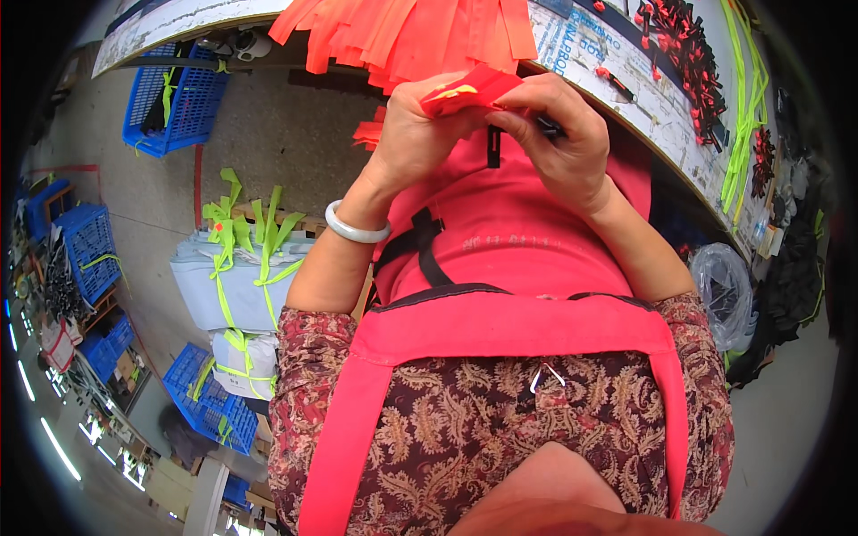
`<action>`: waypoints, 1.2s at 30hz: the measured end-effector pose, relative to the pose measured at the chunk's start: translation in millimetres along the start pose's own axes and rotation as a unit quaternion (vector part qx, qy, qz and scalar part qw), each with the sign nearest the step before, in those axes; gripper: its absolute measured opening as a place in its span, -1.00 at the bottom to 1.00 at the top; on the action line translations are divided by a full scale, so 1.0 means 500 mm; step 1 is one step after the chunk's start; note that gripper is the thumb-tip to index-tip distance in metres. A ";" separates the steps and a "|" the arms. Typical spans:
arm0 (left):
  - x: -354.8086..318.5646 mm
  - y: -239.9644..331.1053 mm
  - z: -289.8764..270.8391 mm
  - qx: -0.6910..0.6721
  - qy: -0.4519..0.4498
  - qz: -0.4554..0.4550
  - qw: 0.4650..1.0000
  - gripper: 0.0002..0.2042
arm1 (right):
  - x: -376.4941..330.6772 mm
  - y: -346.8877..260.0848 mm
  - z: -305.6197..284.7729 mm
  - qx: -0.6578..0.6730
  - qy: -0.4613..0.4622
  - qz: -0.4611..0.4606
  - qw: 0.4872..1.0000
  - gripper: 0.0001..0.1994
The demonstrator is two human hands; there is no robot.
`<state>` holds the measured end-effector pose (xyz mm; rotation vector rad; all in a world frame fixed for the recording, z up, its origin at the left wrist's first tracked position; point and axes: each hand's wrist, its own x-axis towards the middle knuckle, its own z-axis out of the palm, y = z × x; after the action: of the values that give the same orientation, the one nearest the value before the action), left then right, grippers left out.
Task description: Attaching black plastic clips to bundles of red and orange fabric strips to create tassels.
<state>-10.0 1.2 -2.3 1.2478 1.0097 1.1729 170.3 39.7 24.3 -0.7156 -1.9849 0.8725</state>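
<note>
My left hand [413,134], with a pale bangle [357,225] on its wrist, is closed on a bright orange fabric strip [478,87] that has a small yellow patch on it. My right hand [565,143] pinches the same strip at its right end, thumb and fingers together. Just under the fingertips hangs a small black slotted piece [493,148]; whether it is fixed to the strip cannot be made out. Right above my hands, many orange strips [402,36] drape over the table's near edge. A red apron [518,241] lies behind the hands.
The worn white table [666,98] curves across the top. Black pieces with red ends [684,54] and yellow-green bands [740,116] lie on its right. Left on the floor stand a blue crate [179,98] and tied grey bundles [232,277]. A clear plastic bag [722,290] is at right.
</note>
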 end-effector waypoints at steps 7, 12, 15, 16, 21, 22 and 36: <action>-0.009 -0.013 0.016 -0.062 0.073 -0.014 0.995 -0.88 | 0.002 -0.011 0.006 -0.004 0.005 0.005 1.000 -0.81; -0.009 -0.025 0.008 -0.089 0.066 -0.038 0.993 -0.87 | -0.002 0.000 0.007 0.009 0.004 0.021 1.000 -0.81; -0.002 -0.007 -0.002 -0.052 0.017 -0.047 0.997 -0.87 | -0.003 -0.002 0.006 -0.004 0.004 0.019 1.000 -0.82; -0.001 -0.005 -0.006 -0.027 0.011 -0.034 0.999 -0.87 | -0.001 -0.006 0.005 -0.003 -0.008 0.024 1.000 -0.82; 0.002 0.008 0.006 -0.039 0.030 0.017 0.999 -0.86 | 0.008 -0.006 -0.001 -0.005 -0.037 0.038 0.999 -0.82; 0.003 0.011 0.008 -0.022 0.042 0.027 0.999 -0.86 | 0.009 -0.006 0.000 0.008 -0.029 0.048 0.998 -0.83; 0.019 -0.017 0.016 0.009 0.035 0.076 0.996 -0.86 | -0.002 0.019 -0.001 0.067 -0.024 0.090 0.993 -0.84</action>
<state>-0.2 9.6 -9.6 1.3236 0.9933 1.3350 172.9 44.9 16.6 -0.8115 -1.9044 1.1278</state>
